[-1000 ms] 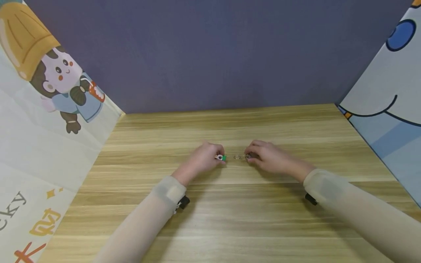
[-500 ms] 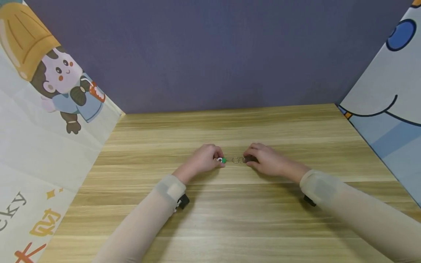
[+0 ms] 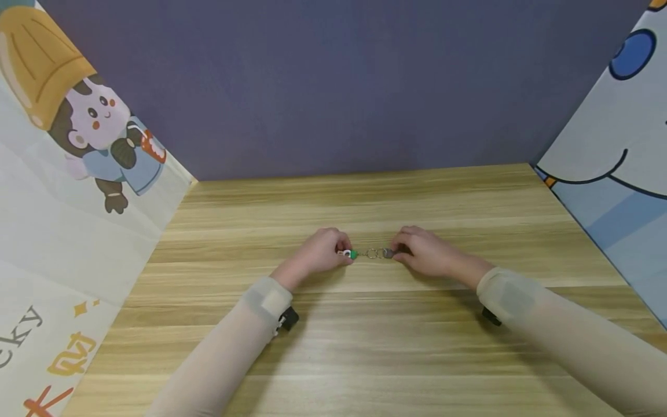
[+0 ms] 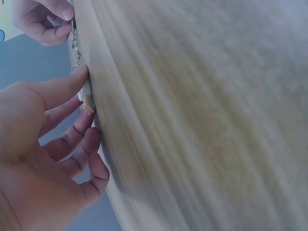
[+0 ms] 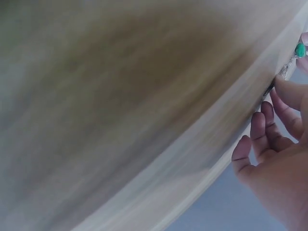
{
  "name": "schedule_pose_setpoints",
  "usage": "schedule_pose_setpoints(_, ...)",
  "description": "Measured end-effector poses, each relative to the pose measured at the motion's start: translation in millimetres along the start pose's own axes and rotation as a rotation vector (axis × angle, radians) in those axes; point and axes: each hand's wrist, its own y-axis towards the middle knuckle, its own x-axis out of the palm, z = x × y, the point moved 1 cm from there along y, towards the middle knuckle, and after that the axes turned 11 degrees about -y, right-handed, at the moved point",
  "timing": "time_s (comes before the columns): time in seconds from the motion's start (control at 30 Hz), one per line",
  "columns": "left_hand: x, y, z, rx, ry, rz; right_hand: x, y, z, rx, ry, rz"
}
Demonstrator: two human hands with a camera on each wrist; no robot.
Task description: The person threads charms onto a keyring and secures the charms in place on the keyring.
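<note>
A small keychain lies stretched between the two hands at mid-table in the head view. Its left end is a white figurine with a green top [image 3: 354, 255]. From there a thin metal chain [image 3: 363, 255] and a ring lead to a dark grey piece [image 3: 388, 253] at the right end. My left hand [image 3: 323, 252] pinches the figurine between thumb and fingers; its tan tip [image 4: 87, 106] pokes out below the thumb in the left wrist view. The dark grey piece is pinched by my right hand [image 3: 429, 253], whose fingertips cover part of it. Both hands stay low, close over the wood.
The wood-grain table [image 3: 365, 336] runs back to a dark blue-grey panel [image 3: 344, 87]. Cartoon-printed white panels stand along the left [image 3: 52, 231] and right [image 3: 589, 139] sides. Each forearm wears a light sleeve, with a small black device at the wrist.
Both hands have come slightly nearer the body, and the chain now runs straight and in plain view. The right fingers have shifted a little rightward, showing more of the dark grey piece.
</note>
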Motion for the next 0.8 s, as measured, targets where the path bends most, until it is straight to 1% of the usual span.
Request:
schedule_pose_setpoints(0.23, -1.5, -2.4, -3.2, 0.001, -0.002, 0.02, 0, 1, 1, 0.021, 0.018, -0.024)
schedule_pose_setpoints(0.37, -2.0, -2.0, -4.8, -0.002, -0.013, 0.015, 0, 1, 3, 0.043, 0.015, -0.049)
schedule_pose_setpoints(0.43, -2.2, -1.5, -4.5, -0.004, -0.019, 0.01, 0, 1, 5, 0.041, 0.018, -0.053)
schedule_pose_setpoints(0.47, -2.4, -1.3, -4.4, -0.004, -0.02, 0.007, -1, 1, 6, 0.038, 0.019, -0.05)
schedule_pose_setpoints(0.53, -3.2, -0.8, -3.9, -0.008, -0.03, 0.001, -3, 1, 9, 0.032, 0.023, -0.019)
schedule_pose_setpoints(0.6, -5.2, -0.2, -2.0, -0.019, -0.037, 0.006, -9, 3, 12, 0.048, 0.026, 0.005)
schedule_pose_setpoints(0.67, -9.4, 0.7, 1.1, -0.032, -0.026, 0.032, -19, 4, 17, 0.095, 0.015, 0.02)
schedule_pose_setpoints(0.73, -15.8, 2.5, 4.7, -0.045, 0.011, 0.088, -31, 6, 22, 0.173, -0.002, 0.008)
schedule_pose_setpoints(0.8, -24.3, 5.1, 8.0, -0.061, 0.071, 0.155, -41, 9, 30, 0.261, -0.033, -0.016)
